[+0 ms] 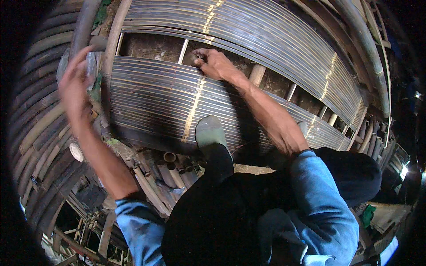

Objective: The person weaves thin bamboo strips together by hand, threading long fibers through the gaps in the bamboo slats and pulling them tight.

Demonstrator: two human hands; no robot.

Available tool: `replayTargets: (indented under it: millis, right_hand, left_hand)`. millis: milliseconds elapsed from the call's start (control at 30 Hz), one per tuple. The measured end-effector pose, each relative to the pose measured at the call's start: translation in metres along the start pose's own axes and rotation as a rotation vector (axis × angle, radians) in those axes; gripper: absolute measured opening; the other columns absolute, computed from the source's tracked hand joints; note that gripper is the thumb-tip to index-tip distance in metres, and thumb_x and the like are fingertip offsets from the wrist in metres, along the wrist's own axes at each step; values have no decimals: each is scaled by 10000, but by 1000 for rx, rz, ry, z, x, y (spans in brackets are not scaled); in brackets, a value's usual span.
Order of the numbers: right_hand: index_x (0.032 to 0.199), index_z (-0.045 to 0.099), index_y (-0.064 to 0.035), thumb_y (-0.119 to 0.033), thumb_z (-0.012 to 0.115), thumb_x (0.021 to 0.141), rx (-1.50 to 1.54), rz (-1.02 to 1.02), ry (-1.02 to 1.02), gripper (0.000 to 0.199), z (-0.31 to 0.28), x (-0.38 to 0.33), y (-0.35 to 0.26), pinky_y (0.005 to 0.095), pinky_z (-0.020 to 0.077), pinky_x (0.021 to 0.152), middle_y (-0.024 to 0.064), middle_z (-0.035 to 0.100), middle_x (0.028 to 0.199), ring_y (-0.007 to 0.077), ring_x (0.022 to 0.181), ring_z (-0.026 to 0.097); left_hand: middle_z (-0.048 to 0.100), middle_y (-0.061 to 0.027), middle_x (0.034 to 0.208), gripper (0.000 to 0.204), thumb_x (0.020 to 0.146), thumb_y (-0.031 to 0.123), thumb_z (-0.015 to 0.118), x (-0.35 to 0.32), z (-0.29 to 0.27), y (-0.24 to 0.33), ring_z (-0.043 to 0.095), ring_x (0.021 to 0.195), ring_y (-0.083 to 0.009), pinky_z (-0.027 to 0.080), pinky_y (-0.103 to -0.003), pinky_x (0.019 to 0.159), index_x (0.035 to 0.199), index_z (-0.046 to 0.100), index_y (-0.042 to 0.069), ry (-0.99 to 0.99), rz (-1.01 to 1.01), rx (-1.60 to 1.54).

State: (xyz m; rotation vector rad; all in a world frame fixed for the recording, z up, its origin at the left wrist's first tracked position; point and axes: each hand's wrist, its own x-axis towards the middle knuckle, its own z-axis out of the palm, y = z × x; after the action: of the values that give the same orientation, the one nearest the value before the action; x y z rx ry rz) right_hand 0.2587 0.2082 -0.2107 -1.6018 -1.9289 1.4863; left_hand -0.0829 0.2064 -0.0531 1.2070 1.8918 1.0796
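A: Left hand (76,84) is hovering upper left, seemingly empty! Right hand (215,63)?
B: Curling, upper centre, can't tell its grip! Foot (210,131) is resting on slatted panel (146,83), mid-frame, probably steadying it.

No text, label, number or sign can be read, either on the slatted panel (266,40) toward twelve o'clock or, perhaps through dimness, toward three o'clock.

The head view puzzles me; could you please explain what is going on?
A person's right hand is curled at the gap between two slatted sections; whether it holds anything is unclear. The blurred left hand is beside the sections' left end. A socked foot reaches over the nearer section.
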Motion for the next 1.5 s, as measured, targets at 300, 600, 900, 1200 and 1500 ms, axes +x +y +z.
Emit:
replayTargets:
  millis: [300, 600, 900, 1200, 1500]
  right_hand:
    - [1088, 760, -64, -258, 643, 868, 156, 65, 86, 315, 37, 39, -23, 497, 563, 861, 306, 711, 936, 458, 953, 705]
    - [984, 751, -42, -101, 564, 949, 473, -92, 78, 199, -11, -18, -30, 286, 506, 850, 61, 737, 1048, 152, 897, 650]
    - [1019, 746, -40, -166, 644, 987, 514, -202, -133, 165, -22, -34, -59, 272, 488, 845, 21, 716, 926, 118, 871, 609]
    - [983, 746, -27, -200, 662, 908, -17, -356, -24, 206, -18, -30, -102, 400, 528, 712, 152, 668, 784, 303, 713, 632]
    - [1172, 718, -58, -207, 702, 885, 166, -513, -84, 323, -66, -65, -146, 382, 552, 784, 154, 711, 868, 268, 811, 682]
  left_hand:
    - [743, -216, 963, 201, 818, 151, 735, -1, 187, -70, 722, 939, -399, 576, -477, 880, 1008, 801, 141, -500, 239, 796]
    - [749, -199, 1060, 442, 889, 29, 618, 24, 105, -31, 682, 667, -171, 508, -285, 467, 1331, 632, 22, -829, -383, -132]
    - [739, -107, 1047, 820, 813, -56, 684, -58, 125, -18, 574, 662, -77, 475, -220, 591, 1565, 404, 111, -746, -166, -332]
    - [634, -34, 717, 226, 865, 128, 764, -106, 44, 6, 533, 649, -150, 430, -313, 633, 1086, 736, 87, -236, 556, 562]
    - [653, 20, 779, 204, 972, 163, 717, -90, 60, 88, 517, 649, -20, 359, -186, 565, 1109, 720, 12, -302, -33, -270]
